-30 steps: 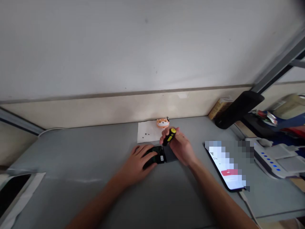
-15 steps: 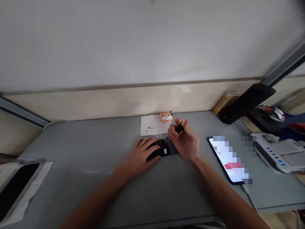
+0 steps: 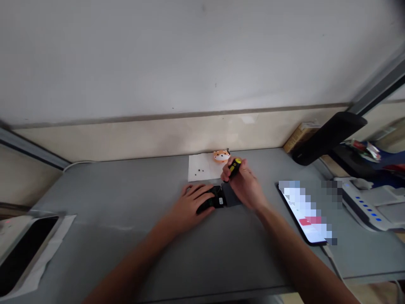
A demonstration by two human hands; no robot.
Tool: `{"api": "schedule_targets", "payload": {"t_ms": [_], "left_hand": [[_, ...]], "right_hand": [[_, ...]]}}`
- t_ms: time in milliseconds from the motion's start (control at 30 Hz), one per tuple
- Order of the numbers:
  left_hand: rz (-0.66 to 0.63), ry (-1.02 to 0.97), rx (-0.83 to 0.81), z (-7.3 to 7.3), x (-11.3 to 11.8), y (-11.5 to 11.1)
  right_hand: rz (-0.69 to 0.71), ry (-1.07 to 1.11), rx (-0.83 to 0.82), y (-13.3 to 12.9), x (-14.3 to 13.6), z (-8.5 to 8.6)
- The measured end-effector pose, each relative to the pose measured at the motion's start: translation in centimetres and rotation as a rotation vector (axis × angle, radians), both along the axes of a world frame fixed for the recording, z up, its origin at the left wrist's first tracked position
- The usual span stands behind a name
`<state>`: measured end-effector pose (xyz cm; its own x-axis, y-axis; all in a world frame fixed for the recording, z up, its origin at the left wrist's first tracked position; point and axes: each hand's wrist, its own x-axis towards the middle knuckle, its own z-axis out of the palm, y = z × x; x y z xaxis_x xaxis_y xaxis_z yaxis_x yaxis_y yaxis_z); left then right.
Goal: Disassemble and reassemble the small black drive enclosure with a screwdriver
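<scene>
Driver (image 3: 234, 167) re-tilted, R hand (image 3: 247, 186), specks (image 3: 199, 170) on ppr (image 3: 207, 164)

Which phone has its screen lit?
The phone to the right of the right hand, with a white cable at its near end; the other phone, at the far left, has a dark screen.

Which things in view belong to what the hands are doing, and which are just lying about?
In use:
- screwdriver, right hand
- black device, left hand
- probably the small dark bits on white paper

Apparently lying about:
- lit phone
- dark-screened phone
- orange dog-face case
- black cylinder
</scene>
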<state>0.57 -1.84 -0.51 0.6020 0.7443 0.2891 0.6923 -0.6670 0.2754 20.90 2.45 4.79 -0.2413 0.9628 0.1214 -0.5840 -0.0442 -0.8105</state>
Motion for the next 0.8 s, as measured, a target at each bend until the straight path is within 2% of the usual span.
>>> {"api": "schedule_targets", "payload": {"t_ms": [167,533,667,800], "left_hand": [[-0.010,0.007,0.017,-0.1,0.0,0.1],[-0.004,-0.006,0.051,-0.2,-0.1,-0.1],[0.011,0.000,0.043,0.0,0.0,-0.2],[0.011,-0.001,0.020,0.2,0.1,-0.1]], "right_hand": [[-0.023,0.099,-0.053,-0.3,-0.1,-0.2],[-0.001,-0.022,-0.017,0.6,1.6,-0.4],[0.046,0.039,-0.074,0.1,1.0,0.2],[-0.002,0.040,-0.080,-0.7,-0.1,0.6]]}}
